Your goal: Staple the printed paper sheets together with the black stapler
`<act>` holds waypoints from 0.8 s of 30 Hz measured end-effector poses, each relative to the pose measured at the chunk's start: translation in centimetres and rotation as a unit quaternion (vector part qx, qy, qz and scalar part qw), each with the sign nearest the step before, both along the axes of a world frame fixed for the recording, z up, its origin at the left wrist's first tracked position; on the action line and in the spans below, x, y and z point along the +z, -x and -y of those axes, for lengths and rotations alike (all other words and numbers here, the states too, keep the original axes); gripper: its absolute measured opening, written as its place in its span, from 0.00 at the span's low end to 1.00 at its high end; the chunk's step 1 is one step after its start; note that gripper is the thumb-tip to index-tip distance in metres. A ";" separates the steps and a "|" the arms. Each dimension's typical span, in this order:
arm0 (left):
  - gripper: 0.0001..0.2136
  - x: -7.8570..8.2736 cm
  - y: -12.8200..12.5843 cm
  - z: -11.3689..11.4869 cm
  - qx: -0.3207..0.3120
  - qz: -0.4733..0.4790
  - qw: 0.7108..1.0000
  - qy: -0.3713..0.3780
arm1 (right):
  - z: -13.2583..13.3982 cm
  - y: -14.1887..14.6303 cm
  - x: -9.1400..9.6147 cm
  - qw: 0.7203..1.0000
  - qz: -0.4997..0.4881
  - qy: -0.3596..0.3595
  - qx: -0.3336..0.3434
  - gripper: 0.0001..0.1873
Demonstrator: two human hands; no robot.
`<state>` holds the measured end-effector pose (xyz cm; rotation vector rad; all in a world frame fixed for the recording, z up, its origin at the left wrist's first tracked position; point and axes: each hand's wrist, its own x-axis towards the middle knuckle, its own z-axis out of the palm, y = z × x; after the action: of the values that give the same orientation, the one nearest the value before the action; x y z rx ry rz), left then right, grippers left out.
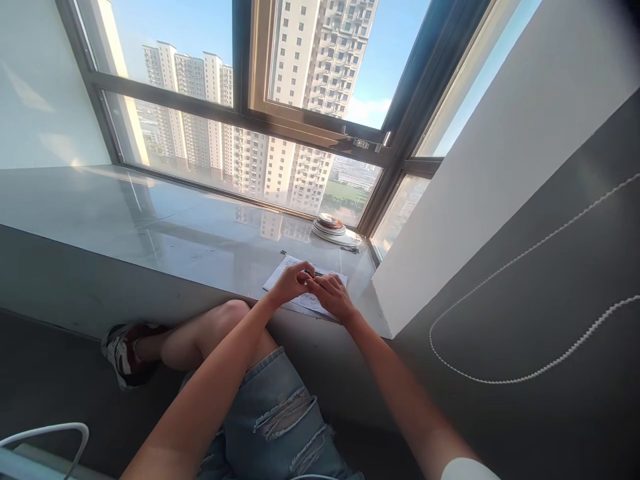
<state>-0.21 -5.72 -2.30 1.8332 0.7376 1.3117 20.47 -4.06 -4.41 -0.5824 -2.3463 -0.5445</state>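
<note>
Both hands meet over printed paper sheets (274, 277) lying on the glossy window sill. My left hand (291, 283) is closed, thumb and fingers pinching a slim dark green object (318, 273), possibly a pen. Coming from the other side, my right hand (334, 297) has its fingers bent over the near part of that same object, touching the left fingertips. Fingers hide most of the object, so its exact kind is unclear. Part of the paper is covered by the hands.
A stack of plates (329, 230) stands by the window corner, with a small dark item (350, 250) beside it. Another tiny dark piece (283, 252) lies behind the paper. A white bead chain (480, 381) hangs at the right. My bent knee (233, 313) touches the sill's front.
</note>
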 end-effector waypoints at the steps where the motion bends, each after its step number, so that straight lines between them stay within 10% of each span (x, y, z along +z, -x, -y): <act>1: 0.12 0.1 -0.1 0.2 -0.002 0.003 1.000 0.008 | 0.0 -0.1 -0.1 1.000 -0.004 0.004 0.000 0.19; 6: 0.17 0.9 0.5 0.2 -0.012 0.029 0.999 0.039 | -0.5 -0.7 -0.2 0.993 -0.094 0.061 -0.026 0.17; 10: 0.15 1.1 3.0 -3.8 0.206 0.055 0.977 0.012 | -3.1 -2.4 0.6 0.941 -0.295 0.124 -0.110 0.16; 14: 0.07 0.2 5.9 -9.7 0.375 -0.168 0.911 0.016 | -6.9 -5.1 0.8 0.902 -0.300 0.240 -0.199 0.10; 24: 0.03 -3.3 7.7 -14.5 0.283 -0.339 0.896 0.043 | -10.0 -6.1 -1.5 0.890 -0.177 0.250 -0.338 0.03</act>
<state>-7.89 8.75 -5.59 2.0920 1.7790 0.9053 26.59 5.92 -5.90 -1.6234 -1.8785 -0.0838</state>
